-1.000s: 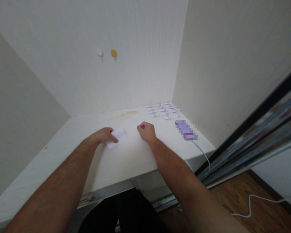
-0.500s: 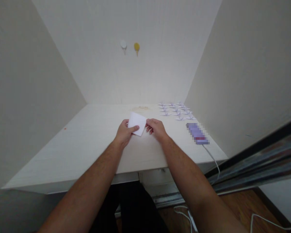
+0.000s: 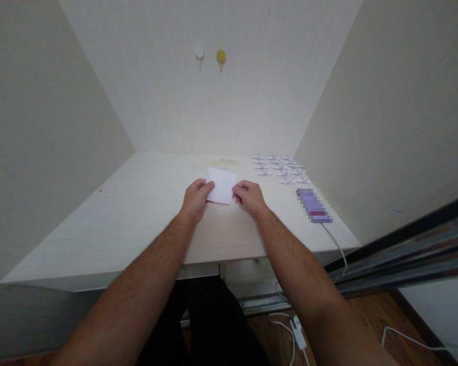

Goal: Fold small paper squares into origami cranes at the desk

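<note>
A white square of paper [image 3: 222,187] is held up over the table between both hands. My left hand [image 3: 197,198] pinches its left edge, thumb on the face and fingers behind. At the right edge, my right hand [image 3: 249,195] has thumb and forefinger closed on the paper, the other fingers curled. Whether the sheet is a single layer or folded I cannot tell. Several folded paper cranes [image 3: 278,165] stand in rows at the table's back right corner.
The white table [image 3: 118,229] meets walls at the back and both sides. A blurred-out phone-like device [image 3: 313,206] lies at the right with a white cable [image 3: 338,246] running over the edge. White and yellow hooks [image 3: 221,56] are on the back wall. A power strip [image 3: 298,333] rests on the floor.
The paper has turned so its edges sit more level. My left thumb has shifted up to its left edge, and my right fingers have closed on the right edge. The view has tilted slightly down.
</note>
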A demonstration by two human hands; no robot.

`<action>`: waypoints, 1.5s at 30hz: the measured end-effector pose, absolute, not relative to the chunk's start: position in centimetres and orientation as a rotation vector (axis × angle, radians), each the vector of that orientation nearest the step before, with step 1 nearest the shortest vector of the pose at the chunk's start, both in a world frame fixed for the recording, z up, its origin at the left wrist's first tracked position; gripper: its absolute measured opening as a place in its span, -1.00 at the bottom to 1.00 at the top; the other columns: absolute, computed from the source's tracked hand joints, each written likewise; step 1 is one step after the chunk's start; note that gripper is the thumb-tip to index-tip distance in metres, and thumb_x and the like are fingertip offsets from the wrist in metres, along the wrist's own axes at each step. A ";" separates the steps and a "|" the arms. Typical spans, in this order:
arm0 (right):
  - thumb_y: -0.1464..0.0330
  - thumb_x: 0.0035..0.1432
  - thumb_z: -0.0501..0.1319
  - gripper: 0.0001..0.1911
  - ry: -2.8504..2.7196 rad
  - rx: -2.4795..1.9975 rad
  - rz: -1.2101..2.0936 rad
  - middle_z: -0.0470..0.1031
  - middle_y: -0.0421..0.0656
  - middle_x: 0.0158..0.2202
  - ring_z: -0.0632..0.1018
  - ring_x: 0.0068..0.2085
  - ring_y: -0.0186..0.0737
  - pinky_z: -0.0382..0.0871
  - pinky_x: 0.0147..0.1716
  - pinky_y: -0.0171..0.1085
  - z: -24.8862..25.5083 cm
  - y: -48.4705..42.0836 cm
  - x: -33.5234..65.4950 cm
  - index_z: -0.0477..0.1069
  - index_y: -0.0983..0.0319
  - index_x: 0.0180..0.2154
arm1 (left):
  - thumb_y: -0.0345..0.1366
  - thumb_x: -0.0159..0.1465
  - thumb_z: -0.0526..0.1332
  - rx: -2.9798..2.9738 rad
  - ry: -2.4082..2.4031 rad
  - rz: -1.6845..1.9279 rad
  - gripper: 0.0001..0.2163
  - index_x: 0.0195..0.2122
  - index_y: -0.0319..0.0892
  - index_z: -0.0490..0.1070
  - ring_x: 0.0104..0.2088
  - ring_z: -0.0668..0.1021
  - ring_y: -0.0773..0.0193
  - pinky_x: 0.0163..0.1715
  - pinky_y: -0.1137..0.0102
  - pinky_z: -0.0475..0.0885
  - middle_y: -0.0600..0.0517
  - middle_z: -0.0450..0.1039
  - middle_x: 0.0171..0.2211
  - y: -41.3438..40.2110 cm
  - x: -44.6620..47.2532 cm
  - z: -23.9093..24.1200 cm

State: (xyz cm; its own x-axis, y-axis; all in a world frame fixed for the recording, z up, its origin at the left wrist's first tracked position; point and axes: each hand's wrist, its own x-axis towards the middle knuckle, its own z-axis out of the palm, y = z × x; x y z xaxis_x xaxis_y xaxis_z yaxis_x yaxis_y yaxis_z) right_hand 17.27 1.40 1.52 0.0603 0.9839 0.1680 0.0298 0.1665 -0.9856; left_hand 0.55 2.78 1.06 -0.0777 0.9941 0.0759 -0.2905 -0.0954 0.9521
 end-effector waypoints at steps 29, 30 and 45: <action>0.21 -0.14 0.31 -0.71 -1.265 -1.152 0.994 0.25 -0.35 -0.74 0.22 -0.69 -0.43 0.05 -0.66 -0.39 0.1 1.9 17.5 0.24 0.20 -0.59 | -0.22 -0.10 0.41 1.057 1.086 1.494 -0.77 -0.50 -0.19 0.42 -0.55 0.44 0.34 -0.52 0.44 0.33 0.08 0.44 -0.55 3.1 0.1 0.2; 0.21 -0.15 0.32 -0.71 -1.260 -1.146 1.000 0.25 -0.36 -0.74 0.22 -0.69 -0.43 0.05 -0.66 -0.39 0.1 1.9 17.5 0.24 0.20 -0.59 | -0.23 -0.11 0.41 1.045 1.082 1.507 -0.77 -0.51 -0.19 0.42 -0.55 0.44 0.34 -0.52 0.45 0.33 0.09 0.43 -0.56 3.1 0.1 0.2; 0.23 -0.19 0.36 -0.71 -1.188 -1.113 1.087 0.26 -0.34 -0.76 0.22 -0.72 -0.44 -0.01 -0.72 -0.39 0.9 1.5 17.5 0.28 0.22 -0.62 | -0.25 -0.17 0.43 0.976 1.056 1.515 -0.75 -0.55 -0.21 0.41 -0.58 0.40 0.37 -0.56 0.46 0.27 0.10 0.38 -0.59 2.8 0.2 0.8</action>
